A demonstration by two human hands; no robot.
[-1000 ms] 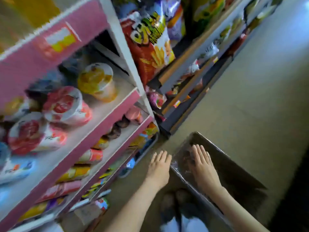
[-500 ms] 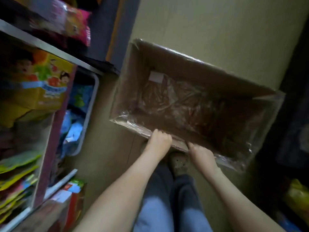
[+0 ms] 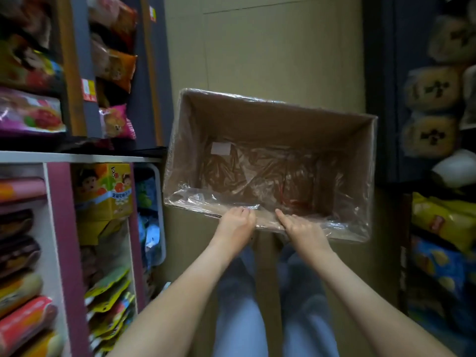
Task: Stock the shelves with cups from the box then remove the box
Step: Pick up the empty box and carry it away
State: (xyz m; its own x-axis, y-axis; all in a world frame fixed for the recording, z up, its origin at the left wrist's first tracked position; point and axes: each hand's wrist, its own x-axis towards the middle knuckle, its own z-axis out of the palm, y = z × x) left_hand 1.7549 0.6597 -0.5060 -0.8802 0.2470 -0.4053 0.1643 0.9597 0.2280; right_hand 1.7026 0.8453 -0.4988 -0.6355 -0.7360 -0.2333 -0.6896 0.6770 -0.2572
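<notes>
The cardboard box [image 3: 278, 119] stands open-topped in the aisle, over the beige floor [image 3: 270, 60], between the shelf unit [image 3: 77, 157] at the left and the snack bags [image 3: 443, 215] at the right. I cannot tell if it rests on the floor or is lifted. Crumpled clear plastic film [image 3: 270, 173] lines the walls and bottom, and a small white label [image 3: 220, 148] lies near the far left corner of the bottom.

Both hands are at the near edge of the box, close together. The left hand [image 3: 235, 225] grips this edge, its fingers [image 3: 244, 211] curled over the rim and the film. The right hand [image 3: 304, 231] holds the same edge just beside it. Its thumb [image 3: 282, 217] lies along the rim and its other fingers are hidden under the hand.

A yellow carton [image 3: 103, 191] with cartoon children sits on the left shelf, near the box's left wall.
</notes>
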